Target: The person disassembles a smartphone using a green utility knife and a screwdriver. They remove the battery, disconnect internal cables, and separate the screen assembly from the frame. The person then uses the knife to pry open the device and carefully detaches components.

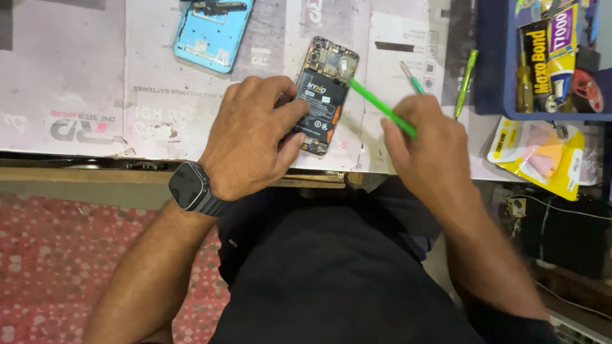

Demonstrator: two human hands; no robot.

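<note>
While the left hand [252, 137] lies palm-down over the lower left side of an opened smartphone [325, 95], its fingers curl around the phone's edge and pin it flat to the paper-covered workbench [76, 64]; the wrist, wearing a dark smartwatch [189, 186], bends in from the lower left; the right hand [427, 150] comes in from the lower right, fingers closed in a pen-like grip on a green pry tool [381, 107] whose tip rests at the right edge of the phone's black battery [322, 105]; the phone sits tilted, close to the bench's near edge, circuit board at its top end; a light-blue back cover [213, 32] lies well apart at upper left; a second green tool [466, 83] and a blue tray [491, 64] of glue tubes crowd the right side; a yellow packet [542, 153] overhangs the bench edge; bare paper lies open to the left
</note>
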